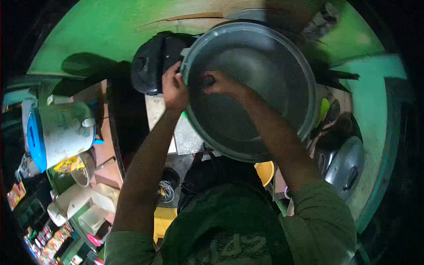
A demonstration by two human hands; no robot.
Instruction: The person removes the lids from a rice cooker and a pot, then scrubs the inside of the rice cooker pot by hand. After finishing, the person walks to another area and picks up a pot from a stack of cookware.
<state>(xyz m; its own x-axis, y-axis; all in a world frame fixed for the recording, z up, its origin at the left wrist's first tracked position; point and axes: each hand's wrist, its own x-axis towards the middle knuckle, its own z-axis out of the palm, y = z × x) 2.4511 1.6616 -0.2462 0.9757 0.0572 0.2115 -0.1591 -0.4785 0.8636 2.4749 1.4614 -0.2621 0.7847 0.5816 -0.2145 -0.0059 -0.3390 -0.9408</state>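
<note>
Both hands on metal basin point(260, 88): left point(174, 90) grips rim, right point(221, 84) inside.

We find the big metal basin point(265, 101) filling the middle, a black pot point(152, 66) tight against its left rim. Left, a white jug point(66, 130) and cups (closely packed) block us; green wall point(110, 31) above lies open.

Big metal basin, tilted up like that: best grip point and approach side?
Take the metal basin by its rolled rim, probably from the left edge, where the left hand already clamps it. Tilted with its open side facing the camera, the smooth wall gives no hold. The right hand works inside the bowl.
</note>
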